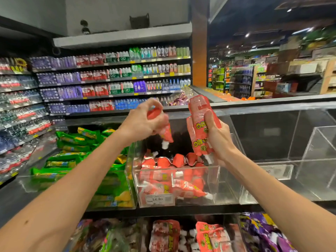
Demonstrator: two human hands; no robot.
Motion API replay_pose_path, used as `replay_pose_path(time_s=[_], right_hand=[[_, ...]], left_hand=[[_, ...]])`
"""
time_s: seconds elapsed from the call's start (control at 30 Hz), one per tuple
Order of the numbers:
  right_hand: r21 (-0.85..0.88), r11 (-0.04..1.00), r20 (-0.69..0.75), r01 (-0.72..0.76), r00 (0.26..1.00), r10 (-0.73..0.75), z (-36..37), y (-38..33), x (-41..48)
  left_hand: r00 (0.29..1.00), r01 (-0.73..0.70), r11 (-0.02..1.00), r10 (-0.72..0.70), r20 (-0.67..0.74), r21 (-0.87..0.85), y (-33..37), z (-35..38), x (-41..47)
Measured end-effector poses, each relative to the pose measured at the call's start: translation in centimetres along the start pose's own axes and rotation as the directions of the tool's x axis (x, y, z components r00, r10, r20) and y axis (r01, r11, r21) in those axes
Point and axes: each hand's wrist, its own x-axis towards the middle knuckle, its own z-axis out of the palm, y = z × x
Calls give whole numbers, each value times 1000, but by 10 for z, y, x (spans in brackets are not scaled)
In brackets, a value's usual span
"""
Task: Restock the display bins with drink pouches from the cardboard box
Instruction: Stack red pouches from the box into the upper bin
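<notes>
My left hand [145, 119] grips one red drink pouch [166, 132], white cap pointing down, above the clear acrylic bin [216, 184]. A little to the right, my right hand [216, 137] holds a bunch of red pouches [198, 122] upright, caps at the bottom, over the same bin. Inside that bin lie several red pouches [174, 186], and a price tag [159, 199] is stuck to its front. The cardboard box is out of view.
A bin of green pouches [78, 157] stands to the left, and clear bins [309, 160] to the right. Below the shelf edge are lower bins with red pouches [209, 235] and purple pouches [263, 231]. Shelves of bottled drinks [112, 79] fill the background.
</notes>
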Motion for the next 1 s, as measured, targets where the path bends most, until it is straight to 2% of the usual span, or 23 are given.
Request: replay_pose_path(time_s=[0.07,0.1,0.2,0.3,0.37,0.47,0.6,0.67,0.73,0.77,0.8,0.83,0.87,0.9,0.93,1.0], right_hand=[[-41,998,8,38,999,-38,2,-2,0],[-73,995,25,65,998,-64,4,-2,0],[-129,983,97,127,989,-115,8,1,-1],[-143,982,149,124,984,-102,8,4,-2],[-159,980,164,121,982,-95,6,5,-1],[-151,983,148,104,986,-82,3,3,-1],[-73,997,124,-17,992,26,2,-1,0],[-51,995,114,-91,989,96,1,-3,0],[-36,991,113,-132,984,136,0,-5,-1],[-23,989,114,-144,983,146,-1,-7,-2],[-10,988,118,-153,981,153,-2,-9,-2],[12,987,126,-162,979,159,-2,-11,-2],[44,984,142,-172,976,164,-1,-13,-2],[78,980,162,-185,972,170,0,-15,-2],[108,974,180,-201,967,180,2,-16,-2],[150,962,214,-229,957,195,8,-18,-2]], left_hand=[[1000,-24,929,25,2,369,-15,15,3],[1000,-21,883,21,6,470,-22,25,4],[998,-18,759,-21,52,651,-43,54,10],[991,-42,596,-76,109,802,-56,69,13],[985,-37,555,-118,123,831,-63,73,15],[971,-28,563,-179,156,826,-71,72,23],[935,-33,606,-263,239,795,-74,65,32],[915,-50,587,-297,272,808,-73,62,32],[940,-54,603,-238,245,796,-69,59,32],[962,-43,683,-170,216,730,-63,56,31],[976,-5,823,-120,183,568,-56,53,30],[979,56,953,-111,172,298,-48,49,28],[966,133,991,-127,225,-14,-37,45,24],[942,211,941,-124,311,-265,-26,43,21],[921,260,874,-96,378,-411,-18,43,18],[918,255,805,-26,396,-536,-5,46,13]])
